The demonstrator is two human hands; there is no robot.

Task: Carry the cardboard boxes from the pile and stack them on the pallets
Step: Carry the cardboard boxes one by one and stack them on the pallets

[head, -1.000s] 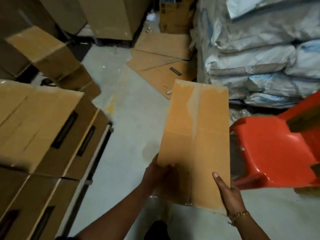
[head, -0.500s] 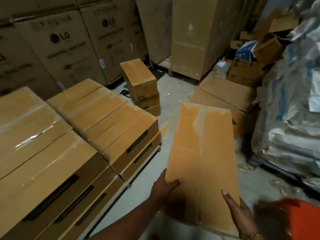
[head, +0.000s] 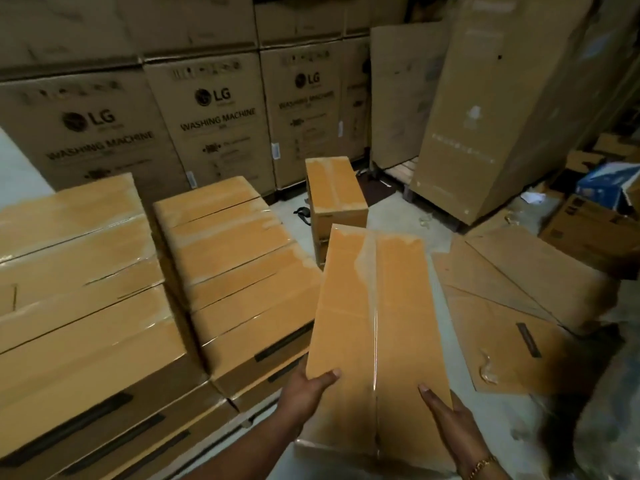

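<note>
a person's left hand point(head: 306, 384) and right hand point(head: 450, 415) grip a long, flat, tape-sealed brown cardboard box point(head: 375, 323) by its near end, thumbs curled over the top, held in the air just right of the stacked brown boxes point(head: 221, 271). several rows are already stacked in layers there; the pallet underneath is hidden. this box is not yet placed, and one small stack of similar boxes point(head: 334, 194) stands on the floor beyond.
</note>
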